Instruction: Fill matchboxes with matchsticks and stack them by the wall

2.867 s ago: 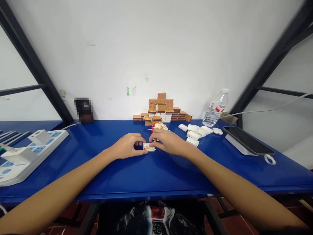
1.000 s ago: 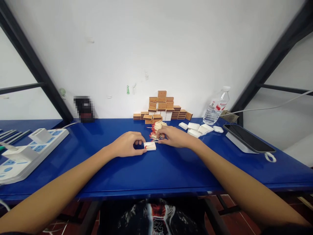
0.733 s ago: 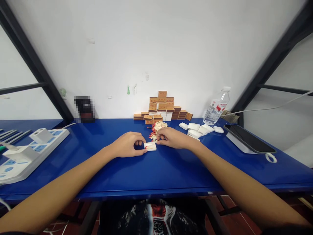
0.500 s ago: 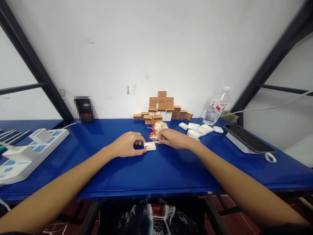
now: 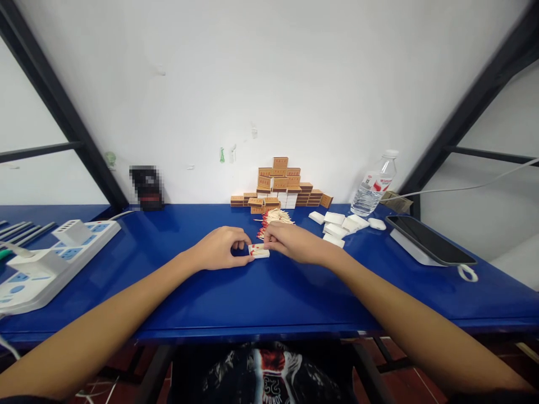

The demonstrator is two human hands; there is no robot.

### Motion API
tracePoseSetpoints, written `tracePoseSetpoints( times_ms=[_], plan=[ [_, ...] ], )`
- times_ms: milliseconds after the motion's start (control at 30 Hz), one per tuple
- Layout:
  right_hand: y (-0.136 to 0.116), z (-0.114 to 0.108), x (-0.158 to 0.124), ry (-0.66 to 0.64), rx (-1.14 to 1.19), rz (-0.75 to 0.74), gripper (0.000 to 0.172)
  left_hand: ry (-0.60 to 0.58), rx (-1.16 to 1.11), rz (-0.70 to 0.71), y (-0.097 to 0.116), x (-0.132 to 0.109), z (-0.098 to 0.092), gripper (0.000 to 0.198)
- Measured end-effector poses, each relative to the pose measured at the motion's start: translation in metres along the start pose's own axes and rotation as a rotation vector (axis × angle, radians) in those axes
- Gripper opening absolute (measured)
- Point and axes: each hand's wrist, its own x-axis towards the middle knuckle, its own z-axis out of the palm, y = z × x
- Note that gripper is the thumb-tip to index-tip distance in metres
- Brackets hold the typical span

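A small white matchbox tray (image 5: 263, 255) lies on the blue table with a few red-tipped matches inside. My left hand (image 5: 219, 248) grips its left end between thumb and fingers. Over the tray's right end, my right hand (image 5: 290, 242) is closed in a pinch on matches (image 5: 259, 247), whose red heads point left; how many it holds I cannot tell. Just behind that hand is a heap of loose matches (image 5: 279, 215), heads to the left, partly covered by the hand.
Brown matchboxes (image 5: 279, 173) are stacked against the wall. Several white trays (image 5: 335, 218) lie to the right, near a water bottle (image 5: 374, 185), a white case (image 5: 377, 224) and a phone (image 5: 429, 238). A power strip (image 5: 80, 255) occupies the left side. The table's front edge (image 5: 252, 332) runs close to me.
My right hand has moved left from beside the heap to over the tray, bringing matches. More matches show in the tray area. My left hand keeps its hold.
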Motion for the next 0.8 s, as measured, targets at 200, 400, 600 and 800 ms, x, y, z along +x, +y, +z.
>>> tracePoseSetpoints(
  times_ms=[200, 400, 600, 800],
  plan=[
    [-0.006, 0.009, 0.001, -0.016, -0.043, -0.038, 0.005, -0.015, 0.008, 0.008, 0.002, 0.000, -0.001, 0.023],
    [0.001, 0.012, 0.004, 0.011, 0.011, -0.113, 0.006, -0.003, 0.015, 0.032, 0.001, -0.001, 0.001, 0.024],
    [0.000, 0.016, 0.004, -0.016, -0.006, -0.093, 0.009, -0.005, 0.004, 0.031, 0.001, -0.001, 0.001, 0.025],
    [0.007, -0.002, 0.001, 0.054, -0.010, -0.041, 0.009, -0.013, -0.004, 0.018, 0.001, -0.001, 0.000, 0.025]
  ],
)
